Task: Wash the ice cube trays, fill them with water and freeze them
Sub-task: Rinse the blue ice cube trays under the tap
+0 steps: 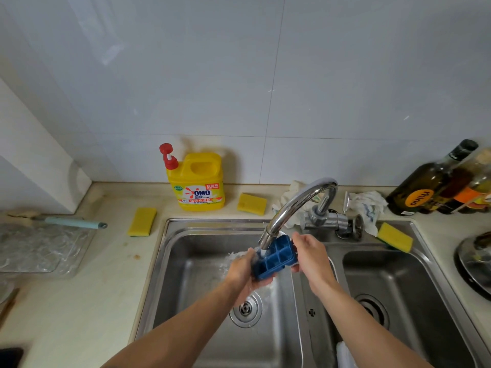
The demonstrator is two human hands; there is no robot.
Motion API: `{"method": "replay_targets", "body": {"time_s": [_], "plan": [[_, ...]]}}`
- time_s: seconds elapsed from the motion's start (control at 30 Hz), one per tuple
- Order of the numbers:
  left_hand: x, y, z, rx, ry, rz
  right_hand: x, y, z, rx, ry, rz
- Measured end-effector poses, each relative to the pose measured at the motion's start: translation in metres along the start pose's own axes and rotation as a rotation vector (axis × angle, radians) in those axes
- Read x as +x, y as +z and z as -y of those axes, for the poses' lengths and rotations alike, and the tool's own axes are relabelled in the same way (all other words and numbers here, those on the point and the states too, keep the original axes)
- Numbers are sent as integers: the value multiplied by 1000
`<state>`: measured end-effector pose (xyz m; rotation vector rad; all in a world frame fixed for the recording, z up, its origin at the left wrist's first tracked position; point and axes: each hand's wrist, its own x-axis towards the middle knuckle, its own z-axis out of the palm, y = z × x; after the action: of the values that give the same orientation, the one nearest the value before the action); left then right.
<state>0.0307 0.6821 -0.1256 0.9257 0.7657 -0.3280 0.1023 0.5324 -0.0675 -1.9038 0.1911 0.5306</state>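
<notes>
Under running faucet [292, 205], over L basin [175, 274]: gripping blue ice cube tray [276, 257] w/ left hand [243, 272] at 8 o'clock end, right hand [309, 257] at 2 o'clock. Prob. mid-rinse; filling, freezing not yet done.

Covered ends, cropped edges.
Buried in the left hand [245, 269]: near end of the ice cube tray [276, 257]; far corner under the right hand [309, 257]. Right of that hand, bottles [435, 181] and round metal object [475, 258] clipped by the edge; below its forearm, white object [344, 354] cropped, unidentifiable.
</notes>
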Motion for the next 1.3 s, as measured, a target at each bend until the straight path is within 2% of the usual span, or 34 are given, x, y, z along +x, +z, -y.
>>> {"method": "replay_targets", "body": {"time_s": [0.1, 0.2, 0.5, 0.63, 0.77, 0.83, 0.97, 1.1, 1.2, 1.3], "plan": [[0, -1, 1, -1, 19, -24, 0, 0, -2, 5, -6, -2], [0, -2, -5, 17, 79, -115, 1, 2, -6, 59, 28, -1], [-13, -22, -36, 442, 428, -333, 0, 31, -16, 379, 303, 194], [-26, -31, -41, 585, 532, -371, -4, 39, -12, 367, 273, 258], [-35, -37, -32, 539, 577, -341, -2, 40, -6, 379, 232, 243], [-36, -38, -27, 425, 544, -324, 0, 38, -5, 314, 225, 221], [-33, -30, -11, 165, 364, -251, 0, 30, -6, 133, 178, 218], [-26, -25, -5, -20, 84, -20, 3, 9, -11, 43, 145, 142], [-16, -18, -2, -10, -123, 119, 2, -6, -15, -23, 92, 151], [-5, -6, -1, 109, -227, 305, -1, -15, -15, -114, 20, 157]]}}
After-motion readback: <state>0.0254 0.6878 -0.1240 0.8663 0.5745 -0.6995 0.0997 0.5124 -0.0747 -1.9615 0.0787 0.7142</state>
